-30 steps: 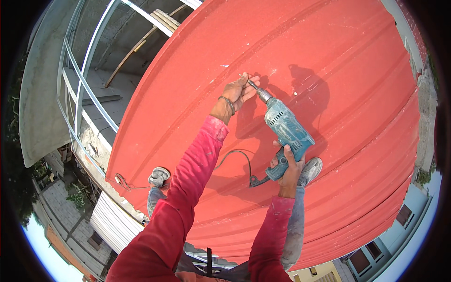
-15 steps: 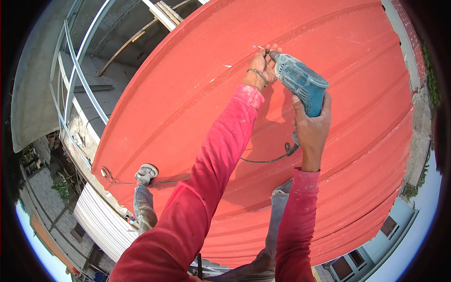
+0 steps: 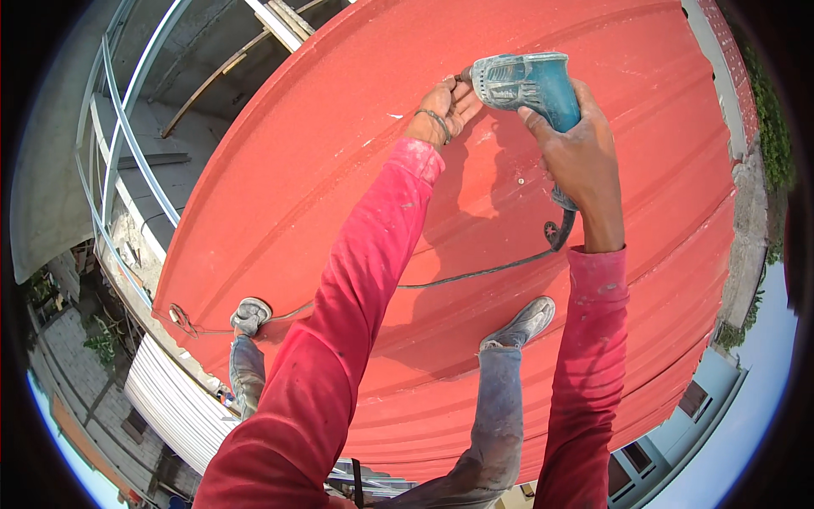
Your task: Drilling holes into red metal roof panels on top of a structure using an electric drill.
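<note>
My right hand (image 3: pixel 581 140) grips the handle of a dusty teal electric drill (image 3: pixel 526 81), its body level and its nose pointing left. My left hand (image 3: pixel 447 109) is at the drill's dark nose (image 3: pixel 465 75). Thumb and forefinger pinch together at the tip, the other fingers stretched out below the nose; what the pinch holds is too small to make out. Both hands are above a red ribbed roof sheet (image 3: pixel 356 204). From the drill's handle a dark cable (image 3: pixel 483 273) runs left across the sheet.
My feet stand on the sheet, a left shoe (image 3: pixel 251 314) and a right shoe (image 3: pixel 530 321). A small screw head (image 3: pixel 521 181) shows on the sheet. Beyond its left edge are metal framing (image 3: pixel 140 127) and a drop. A rough concrete wall edge (image 3: pixel 746 229) borders the right.
The drill has swung from slanting to level and moved slightly up. My left hand has shifted left with its nose; my right hand has moved up and right. My right shoe shows more fully.
</note>
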Tool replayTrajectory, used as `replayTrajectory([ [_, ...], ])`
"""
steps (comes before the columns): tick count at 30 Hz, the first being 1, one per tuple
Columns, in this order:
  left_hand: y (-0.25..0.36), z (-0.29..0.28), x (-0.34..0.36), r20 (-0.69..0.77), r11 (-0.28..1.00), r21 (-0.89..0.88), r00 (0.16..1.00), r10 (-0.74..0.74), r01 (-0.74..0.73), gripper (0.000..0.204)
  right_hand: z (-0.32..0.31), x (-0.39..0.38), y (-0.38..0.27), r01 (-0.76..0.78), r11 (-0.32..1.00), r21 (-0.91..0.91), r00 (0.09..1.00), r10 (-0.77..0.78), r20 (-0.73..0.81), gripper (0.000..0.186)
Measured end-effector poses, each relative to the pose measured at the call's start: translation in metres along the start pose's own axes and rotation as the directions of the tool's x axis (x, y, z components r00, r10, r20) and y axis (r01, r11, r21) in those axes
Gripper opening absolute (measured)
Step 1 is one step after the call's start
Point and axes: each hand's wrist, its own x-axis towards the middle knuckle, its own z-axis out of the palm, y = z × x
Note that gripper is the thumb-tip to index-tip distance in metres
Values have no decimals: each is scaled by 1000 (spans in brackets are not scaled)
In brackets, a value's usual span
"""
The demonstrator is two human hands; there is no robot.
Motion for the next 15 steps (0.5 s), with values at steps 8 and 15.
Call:
replayTrajectory([
  [8, 48, -22, 12, -92, 352, 936, 959, 269, -9, 35, -15, 48, -14, 154, 950, -272, 984, -122, 130, 51],
  [15, 35, -40, 22, 567, -376, 819, 713, 412, -434, 31, -21, 58, -24, 224, 923, -314, 964, -163, 211, 51],
])
